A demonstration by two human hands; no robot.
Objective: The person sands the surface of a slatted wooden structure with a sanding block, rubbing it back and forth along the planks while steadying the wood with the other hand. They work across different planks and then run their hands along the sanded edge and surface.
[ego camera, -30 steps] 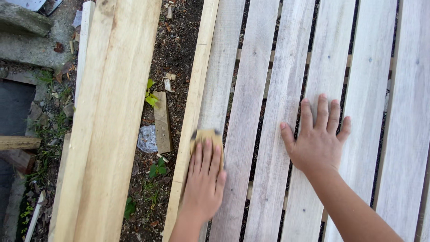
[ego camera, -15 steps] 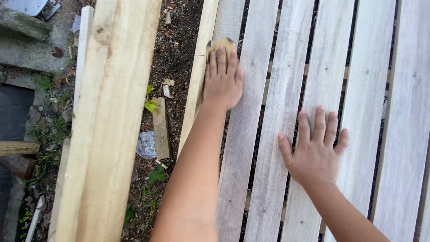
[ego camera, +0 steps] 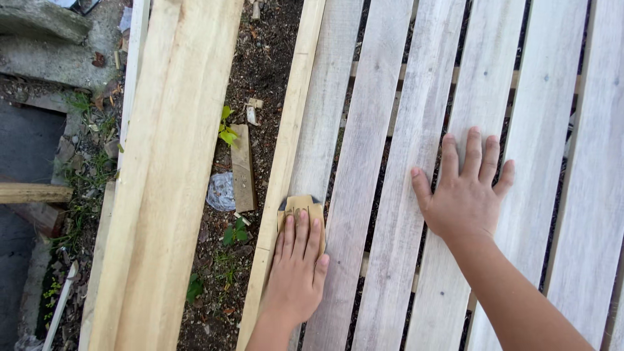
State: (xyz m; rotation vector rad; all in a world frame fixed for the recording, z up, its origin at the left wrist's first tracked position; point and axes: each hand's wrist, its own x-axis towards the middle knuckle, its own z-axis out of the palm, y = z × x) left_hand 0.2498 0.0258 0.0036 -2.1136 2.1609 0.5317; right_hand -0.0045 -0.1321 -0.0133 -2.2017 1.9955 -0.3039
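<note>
My left hand [ego camera: 296, 268] presses a tan piece of sandpaper [ego camera: 298, 204] flat against the leftmost slat [ego camera: 318, 110] of a pale slatted wooden panel [ego camera: 390, 97]. The fingers lie together over the paper, and only its top edge shows above them. My right hand [ego camera: 463, 188] rests palm down with fingers spread across two slats further right, holding nothing. Both forearms come in from the bottom edge.
Two long light planks [ego camera: 169, 169] lie to the left of the panel. Between them is bare dirt with a small wood offcut [ego camera: 243, 168], a crumpled wrapper [ego camera: 222, 191] and green weeds [ego camera: 227, 133]. Concrete [ego camera: 39, 26] and a board end [ego camera: 32, 192] sit at far left.
My left hand slid the sandpaper up the leftmost slat, then back down toward me. My right hand shifted slightly up the panel.
</note>
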